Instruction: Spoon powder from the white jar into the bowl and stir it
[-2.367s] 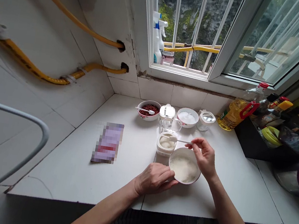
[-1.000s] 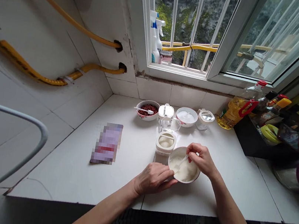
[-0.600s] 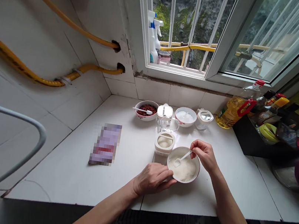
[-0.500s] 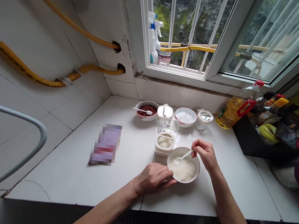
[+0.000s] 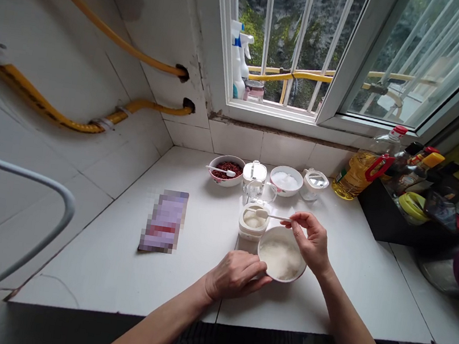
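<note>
My left hand (image 5: 239, 273) grips the near left rim of a white bowl (image 5: 301, 272) that holds a pale, powdery or grainy substance (image 5: 281, 259). Between thumb and fingers, my right hand (image 5: 310, 238) pinches the handle of a small white spoon (image 5: 263, 214). The spoon's bowl end is over the mouth of a white seasoning jar (image 5: 251, 233), whose clear lid (image 5: 267, 192) stands flipped up at the back. Pale contents show inside this jar. It stands just left of and behind the bowl.
Along the back are a bowl of dark red bits (image 5: 226, 169) with a spoon, a lidded jar (image 5: 255, 171), a bowl of white grains (image 5: 286, 181) and another jar (image 5: 314, 183). An oil bottle (image 5: 354, 170) stands right; a blurred purple packet (image 5: 164, 222) lies left.
My right hand has lifted the spoon out of the white bowl and moved its tip left and up to over the open jar. My left hand stays on the bowl's rim.
</note>
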Available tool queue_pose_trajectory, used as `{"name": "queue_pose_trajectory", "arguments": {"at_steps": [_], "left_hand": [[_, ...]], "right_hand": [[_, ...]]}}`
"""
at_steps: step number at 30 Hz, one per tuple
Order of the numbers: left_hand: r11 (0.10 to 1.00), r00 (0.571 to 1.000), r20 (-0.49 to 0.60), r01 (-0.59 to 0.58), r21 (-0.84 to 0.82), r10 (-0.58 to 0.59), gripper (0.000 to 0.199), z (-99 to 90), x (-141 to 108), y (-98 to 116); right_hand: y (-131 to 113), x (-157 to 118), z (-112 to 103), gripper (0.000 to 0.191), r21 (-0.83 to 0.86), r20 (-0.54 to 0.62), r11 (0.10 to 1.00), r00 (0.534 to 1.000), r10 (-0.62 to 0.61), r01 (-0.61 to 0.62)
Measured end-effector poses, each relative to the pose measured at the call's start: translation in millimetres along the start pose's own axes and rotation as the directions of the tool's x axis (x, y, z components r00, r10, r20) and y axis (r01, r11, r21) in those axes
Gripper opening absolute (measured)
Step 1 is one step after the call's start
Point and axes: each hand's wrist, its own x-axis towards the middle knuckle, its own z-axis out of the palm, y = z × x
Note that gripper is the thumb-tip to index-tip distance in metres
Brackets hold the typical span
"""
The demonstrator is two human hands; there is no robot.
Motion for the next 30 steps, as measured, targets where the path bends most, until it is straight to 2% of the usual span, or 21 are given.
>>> {"name": "queue_pose_trajectory", "arguments": {"at_steps": [2, 4, 7, 9, 11, 13, 15, 17, 19, 23, 25, 27, 29, 30], "left_hand": [[1.0, 1.0, -0.001, -0.004, -0.002, 0.004, 0.017, -0.1, 0, 0], [1.0, 1.0, 0.002, -0.002, 0.001, 0.002, 0.017, 0.1, 0, 0], [1.0, 1.0, 0.001, 0.001, 0.004, -0.001, 0.017, 0.4, 0, 0], [1.0, 1.0, -0.003, 0.0, 0.008, 0.0, 0.018, 0.3, 0, 0], [1.0, 1.0, -0.002, 0.006, 0.013, -0.006, 0.019, 0.1, 0, 1], [1.0, 1.0, 0.002, 0.013, 0.011, -0.013, 0.019, -0.4, 0, 1], [1.0, 1.0, 0.001, 0.01, 0.004, -0.01, 0.018, -0.7, 0, 0], [1.0, 1.0, -0.001, 0.004, -0.005, -0.004, 0.016, -0.7, 0, 0], [1.0, 1.0, -0.002, 0.003, -0.009, -0.003, 0.015, -0.5, 0, 0], [1.0, 1.0, 0.002, 0.012, -0.001, -0.012, 0.016, -0.3, -1, 0], [1.0, 1.0, 0.005, 0.011, 0.003, -0.011, 0.017, -0.7, 0, 1], [1.0, 1.0, 0.006, 0.008, 0.01, -0.008, 0.019, -1.4, 0, 1], [1.0, 1.0, 0.009, 0.009, 0.019, -0.009, 0.02, -1.8, 1, 1], [1.0, 1.0, 0.009, 0.009, 0.022, -0.009, 0.02, -1.9, 1, 1]], "right_hand": [[3, -1, 2, 0.006, -0.186, 0.064, 0.96, 0.978, -0.2, 0.209], [4, 0, 2, 0.014, -0.313, 0.155, 0.868, 0.923, -0.353, 0.385], [4, 1, -1, 0.021, -0.36, 0.198, 0.802, 0.879, -0.433, 0.476], [2, 1, -2, 0.022, -0.343, 0.16, 0.813, 0.882, -0.443, 0.47], [-1, 0, -3, 0.018, -0.307, 0.094, 0.856, 0.908, -0.407, 0.416], [-3, -2, -3, 0.011, -0.227, 0.022, 0.933, 0.959, -0.283, 0.28], [-4, -2, -4, 0.003, -0.09, -0.033, 0.992, 0.995, -0.094, 0.09], [-4, -2, -7, 0.004, 0.047, -0.056, 0.997, 0.996, 0.068, -0.066], [-3, -1, -11, 0.004, 0.104, -0.071, 0.986, 0.988, 0.136, -0.129], [-2, 1, -19, 0.011, -0.044, -0.02, 0.996, 0.997, 0.08, -0.081], [-3, 1, -19, 0.014, -0.154, 0.084, 0.988, 0.996, 0.01, 0.003], [-5, 0, -15, 0.015, -0.209, 0.215, 0.974, 0.976, -0.038, 0.084], [-6, -1, -11, 0.016, -0.218, 0.304, 0.97, 0.952, -0.04, 0.11], [-7, -1, -10, 0.016, -0.218, 0.313, 0.971, 0.949, -0.028, 0.101]]}}
